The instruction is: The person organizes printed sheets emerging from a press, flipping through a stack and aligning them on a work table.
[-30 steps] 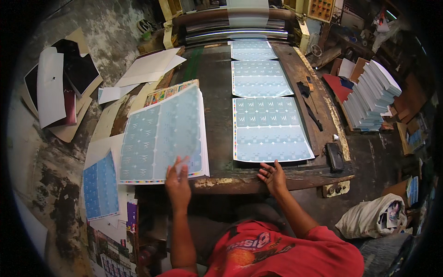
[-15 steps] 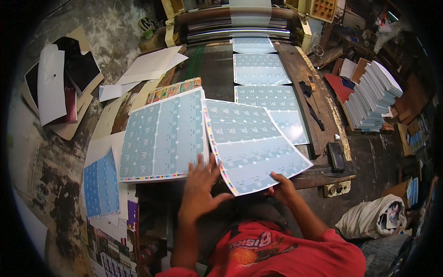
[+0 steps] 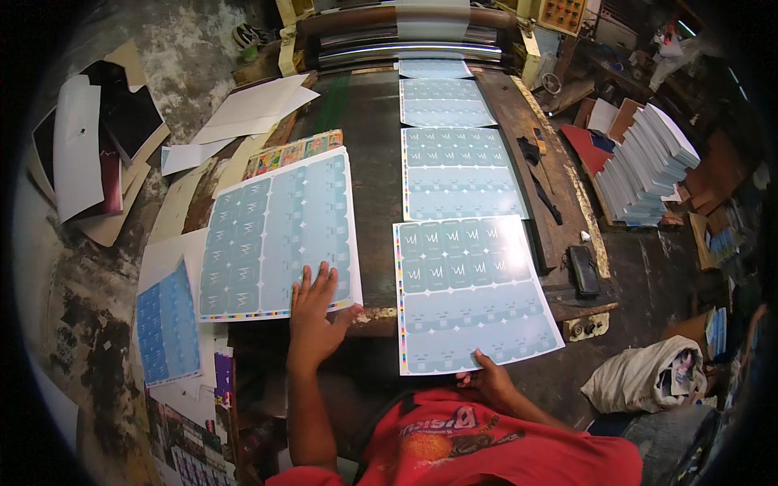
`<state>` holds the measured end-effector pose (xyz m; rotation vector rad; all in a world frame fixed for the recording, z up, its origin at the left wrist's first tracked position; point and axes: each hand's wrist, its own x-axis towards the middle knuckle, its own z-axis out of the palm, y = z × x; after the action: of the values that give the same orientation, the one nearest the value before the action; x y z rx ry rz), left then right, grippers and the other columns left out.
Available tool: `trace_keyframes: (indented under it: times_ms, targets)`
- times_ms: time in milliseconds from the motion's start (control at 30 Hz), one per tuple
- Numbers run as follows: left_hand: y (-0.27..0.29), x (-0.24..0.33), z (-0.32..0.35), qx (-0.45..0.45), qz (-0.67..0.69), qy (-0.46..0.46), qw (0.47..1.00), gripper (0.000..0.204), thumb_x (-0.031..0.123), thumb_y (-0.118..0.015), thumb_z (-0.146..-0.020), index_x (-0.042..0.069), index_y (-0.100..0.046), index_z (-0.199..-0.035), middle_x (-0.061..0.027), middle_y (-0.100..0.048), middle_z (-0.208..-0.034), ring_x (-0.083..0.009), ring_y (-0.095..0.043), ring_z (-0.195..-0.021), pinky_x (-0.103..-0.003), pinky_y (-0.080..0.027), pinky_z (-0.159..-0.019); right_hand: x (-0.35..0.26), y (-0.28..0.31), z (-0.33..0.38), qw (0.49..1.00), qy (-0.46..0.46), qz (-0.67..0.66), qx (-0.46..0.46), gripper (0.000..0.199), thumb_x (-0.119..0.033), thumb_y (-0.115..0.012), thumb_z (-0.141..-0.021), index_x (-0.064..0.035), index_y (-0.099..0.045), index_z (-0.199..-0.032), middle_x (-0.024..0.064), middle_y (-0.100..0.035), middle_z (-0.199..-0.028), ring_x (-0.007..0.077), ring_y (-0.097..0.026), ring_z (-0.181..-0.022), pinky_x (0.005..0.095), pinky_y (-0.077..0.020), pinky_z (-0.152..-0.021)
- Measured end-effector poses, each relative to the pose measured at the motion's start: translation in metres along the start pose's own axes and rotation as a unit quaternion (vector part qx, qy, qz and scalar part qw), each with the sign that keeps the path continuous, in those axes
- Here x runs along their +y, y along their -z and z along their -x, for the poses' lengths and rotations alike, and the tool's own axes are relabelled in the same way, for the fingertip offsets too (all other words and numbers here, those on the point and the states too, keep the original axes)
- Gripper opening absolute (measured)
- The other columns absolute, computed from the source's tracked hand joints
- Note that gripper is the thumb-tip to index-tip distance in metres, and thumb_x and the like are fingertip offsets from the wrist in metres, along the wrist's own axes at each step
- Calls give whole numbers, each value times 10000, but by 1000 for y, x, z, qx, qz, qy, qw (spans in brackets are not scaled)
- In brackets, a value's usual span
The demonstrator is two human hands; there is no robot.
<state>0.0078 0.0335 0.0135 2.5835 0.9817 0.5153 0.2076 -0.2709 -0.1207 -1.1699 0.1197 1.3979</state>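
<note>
The left hand (image 3: 314, 312) lies flat, fingers spread, on the lower edge of a stack of pale blue printed sheets (image 3: 275, 235) at the table's left side; the right hand (image 3: 489, 377) pinches the near edge of a single blue sheet (image 3: 470, 292) (thumb on top, the other fingers hidden beneath), which overhangs the dark worktable (image 3: 373, 162); beyond it two more blue sheets (image 3: 458, 170) lie in a line towards the roller machine (image 3: 397, 32); a colourful label sheet (image 3: 296, 150) peeks from behind the stack; to the right stands a tall pile of white-edged sheets (image 3: 648, 166); a white sack (image 3: 648, 373) sits on the floor.
</note>
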Motion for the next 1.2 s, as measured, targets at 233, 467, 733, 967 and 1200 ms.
trace_keyframes:
  times_ms: [233, 467, 733, 967, 1200]
  targets:
    - [-11, 2, -2, 108, 143, 78, 981, 351, 337, -567, -982, 115, -668, -1234, -89, -595, -1365, -322, -381, -1414, -506, -151, -1179, -2, 1, -13, 998, 9, -61, -9, 484, -443, -443, -1028, -3, -494, -1220, 179, -673, -865, 222, -631, -684, 440, -547, -780]
    - [-23, 13, 0, 174, 91, 86, 977, 288, 328, -548, -996, 138, -722, -1124, -77, -638, -1307, -328, -417, -1389, -521, -155, -1168, -31, -1, -51, 996, 47, -76, -2, 594, -543, -411, -1006, 10, -520, -1195, 165, -668, -821, 228, -626, -659, 461, -545, -790]
    - [-4, 12, -5, 278, 541, 252, 753, 409, 321, -542, -1023, -46, -687, -1129, -116, -677, -1145, -161, -609, -1031, -298, -453, -964, -51, -16, -83, 990, 103, -86, 36, 547, -499, -373, -1031, 13, -484, -1188, 186, -655, -976, 221, -619, -735, 450, -549, -776]
    - [-3, 41, 12, 171, 243, 93, 950, 358, 351, -502, -1025, 85, -740, -1041, -59, -737, -1067, -252, -622, -1168, -498, -189, -1155, -53, -21, -105, 976, 172, -133, 30, 473, -473, -376, -1039, -82, -356, -1303, 184, -615, -1139, 234, -610, -845, 443, -557, -765]
    - [5, 65, 28, -92, 278, -107, 950, 258, 362, -611, -956, 160, -764, -1006, -13, -714, -1161, -308, -499, -1332, -608, -62, -1166, -91, -51, -45, 966, 163, -106, -171, 656, -541, -489, -960, -84, -367, -1414, 138, -616, -1177, 241, -629, -943, 463, -554, -815]
